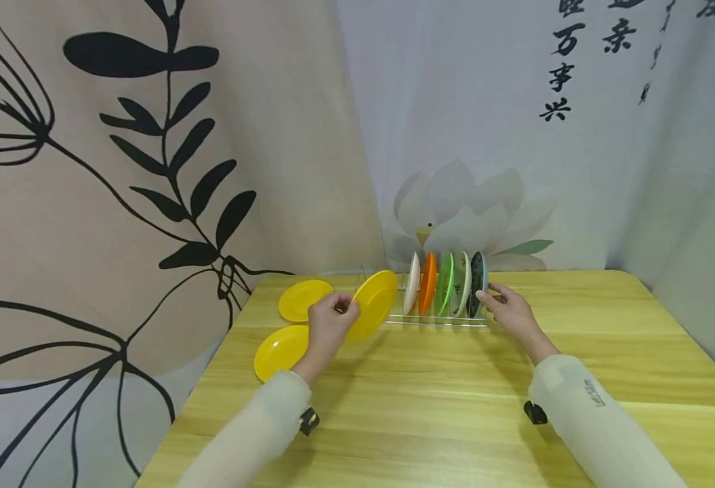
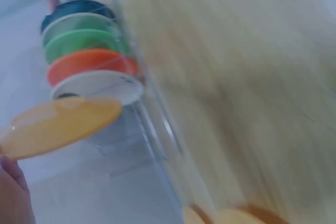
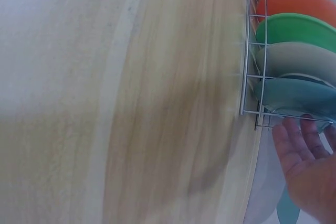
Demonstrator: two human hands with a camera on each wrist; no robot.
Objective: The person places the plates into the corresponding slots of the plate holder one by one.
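My left hand (image 1: 325, 332) pinches the edge of a yellow plate (image 1: 377, 306), which is tilted up in the air at the left end of a wire dish rack (image 1: 442, 321). In the rack a white plate (image 1: 413, 285), an orange plate (image 1: 427, 285), a green plate (image 1: 445, 285), a pale plate (image 1: 461, 285) and a dark patterned plate (image 1: 476, 285) stand on edge. At the rack's right end is my right hand (image 1: 512, 317), its fingers (image 3: 310, 142) loosely extended by the end wire and the dark plate; whether they touch is unclear.
Two more yellow plates, a far one (image 1: 304, 300) and a nearer one (image 1: 280, 354), lie flat left of the rack. The wooden table (image 1: 430, 413) ends at a patterned curtain (image 1: 308, 135) behind the rack.
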